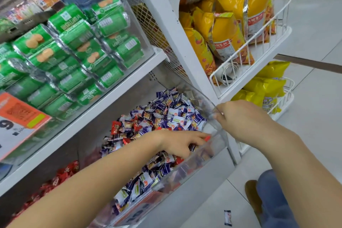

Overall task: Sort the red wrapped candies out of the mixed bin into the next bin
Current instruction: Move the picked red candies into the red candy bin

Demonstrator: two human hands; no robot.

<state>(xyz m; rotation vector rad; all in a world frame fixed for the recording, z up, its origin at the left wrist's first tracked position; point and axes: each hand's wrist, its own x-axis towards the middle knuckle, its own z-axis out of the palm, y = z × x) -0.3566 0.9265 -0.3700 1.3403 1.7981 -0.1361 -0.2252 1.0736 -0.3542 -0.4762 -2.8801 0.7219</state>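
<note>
The mixed bin is a clear plastic bin on the lower shelf, heaped with purple-and-white wrapped candies. A few red wrapped candies lie among them at the pile's left. My left hand reaches into the bin near its front wall and pinches a red candy at its fingertips. My right hand grips the bin's clear front rim at the right corner. The bin to the left holds only red wrapped candies, partly hidden by my left forearm.
Above, a clear bin of green biscuit packs with an orange price card. To the right, white wire baskets hold yellow snack bags. One loose candy lies on the floor by my knee.
</note>
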